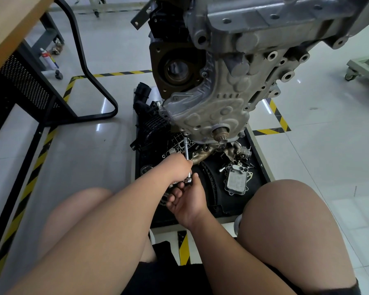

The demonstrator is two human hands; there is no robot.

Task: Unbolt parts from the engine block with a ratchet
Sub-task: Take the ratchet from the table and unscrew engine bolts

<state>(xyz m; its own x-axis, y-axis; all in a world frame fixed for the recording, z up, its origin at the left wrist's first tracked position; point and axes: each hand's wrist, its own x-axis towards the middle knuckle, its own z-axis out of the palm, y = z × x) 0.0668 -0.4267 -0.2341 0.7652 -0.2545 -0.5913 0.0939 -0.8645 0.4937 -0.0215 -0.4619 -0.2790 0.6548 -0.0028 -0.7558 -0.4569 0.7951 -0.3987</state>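
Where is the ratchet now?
Head view, centre: the left hand and right hand hold the ratchet, its extension reaching to the lower edge of the engine block.

The engine block (pixel 264 39) is silver-grey, its cover (pixel 211 111) patterned with raised round bumps; the ratchet (pixel 186 149) is bright chrome, the tray (pixel 257 165) black. Yellow-and-black striped tape (pixel 278 116) lines the pale grey tiled floor (pixel 328 150), and the surface (pixel 11 28) is tan wood.
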